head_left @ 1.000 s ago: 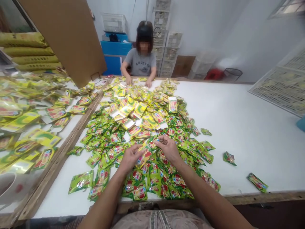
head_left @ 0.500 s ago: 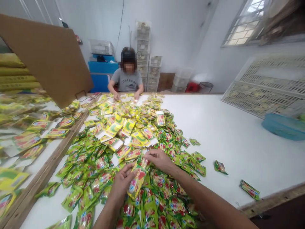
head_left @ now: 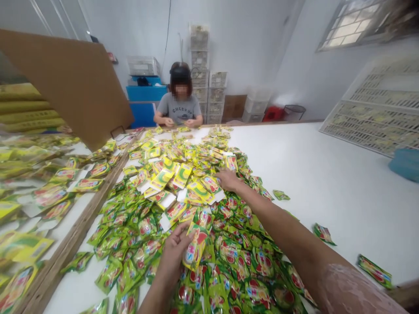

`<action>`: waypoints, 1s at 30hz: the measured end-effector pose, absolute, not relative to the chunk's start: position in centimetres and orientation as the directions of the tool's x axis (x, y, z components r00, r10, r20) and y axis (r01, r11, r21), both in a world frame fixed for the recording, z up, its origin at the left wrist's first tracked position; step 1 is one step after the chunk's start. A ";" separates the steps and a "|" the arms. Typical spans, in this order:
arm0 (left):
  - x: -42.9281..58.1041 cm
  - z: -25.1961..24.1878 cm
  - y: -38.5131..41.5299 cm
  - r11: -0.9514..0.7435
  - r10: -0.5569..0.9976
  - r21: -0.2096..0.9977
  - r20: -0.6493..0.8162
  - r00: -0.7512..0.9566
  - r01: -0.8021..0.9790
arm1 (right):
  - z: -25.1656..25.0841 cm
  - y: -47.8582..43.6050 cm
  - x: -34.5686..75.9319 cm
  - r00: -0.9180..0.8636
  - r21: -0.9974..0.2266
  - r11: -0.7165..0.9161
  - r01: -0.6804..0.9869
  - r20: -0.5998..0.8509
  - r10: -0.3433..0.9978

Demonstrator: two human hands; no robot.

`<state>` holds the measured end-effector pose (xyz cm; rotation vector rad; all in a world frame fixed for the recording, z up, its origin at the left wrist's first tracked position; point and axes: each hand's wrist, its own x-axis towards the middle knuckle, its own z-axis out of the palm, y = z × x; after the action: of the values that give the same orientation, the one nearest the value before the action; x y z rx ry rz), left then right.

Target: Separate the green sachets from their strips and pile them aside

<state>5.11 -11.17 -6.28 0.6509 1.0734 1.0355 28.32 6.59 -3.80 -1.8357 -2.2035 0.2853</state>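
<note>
- Right hand (head_left: 227,179) has moved away from beside the held yellow carton (head_left: 195,248) and now reaches farther across, to the right side of the yellow carton heap (head_left: 166,176).
- Its fingers point left among the cartons and small packets, just below a carton with a white flap (head_left: 231,161); whether its grip is spread or pinching anything, I cannot tell.
- Left hand (head_left: 176,248) still has its grip pinched on the held yellow carton, thumb on the printed front.
- That carton is tilted, above the near heap of green packets (head_left: 229,266).
- One green packet (head_left: 203,218) shows at the carton's upper end; whether it is tucked inside or lies behind is unclear.
- Green packets spread around both forearms on the white tabletop (head_left: 281,152), with three loose ones to the right, apart from the heap.
- Along the left, a wooden strip (head_left: 81,226) divides off more yellow cartons (head_left: 26,246), partly blurred.
- Across the tabletop sits a co-worker (head_left: 180,107) in a grey shirt, both hands near the far edge.
- At the right stands a slatted white crate (head_left: 366,117), leaning, with a blue container (head_left: 406,165) beside it.
</note>
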 end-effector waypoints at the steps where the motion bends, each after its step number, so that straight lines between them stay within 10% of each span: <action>1: 5.1 -6.3 -11.2 0.383 0.923 0.859 -0.374 0.095 -0.340 | -3.7 5.7 28.6 -0.169 -0.287 0.182 0.941 0.069 0.983; 4: 5.2 -6.4 -11.2 0.337 0.941 0.895 -0.329 0.079 -0.291 | -2.8 2.0 29.0 -0.088 -0.304 0.145 0.941 0.193 0.977; 11: 5.3 -6.1 -11.7 0.264 0.964 0.935 -0.246 0.104 -0.238 | -1.7 -7.3 25.3 -0.056 -0.925 0.146 0.351 0.135 0.989; 30: 4.6 -6.1 -12.7 0.386 0.922 0.847 -0.338 0.191 -0.366 | -4.3 -10.4 21.4 -0.039 -0.940 0.142 0.309 0.137 0.990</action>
<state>4.62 -12.70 -6.11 0.6976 0.9842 1.0153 21.45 -10.36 -4.27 -1.3171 -1.5136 0.9482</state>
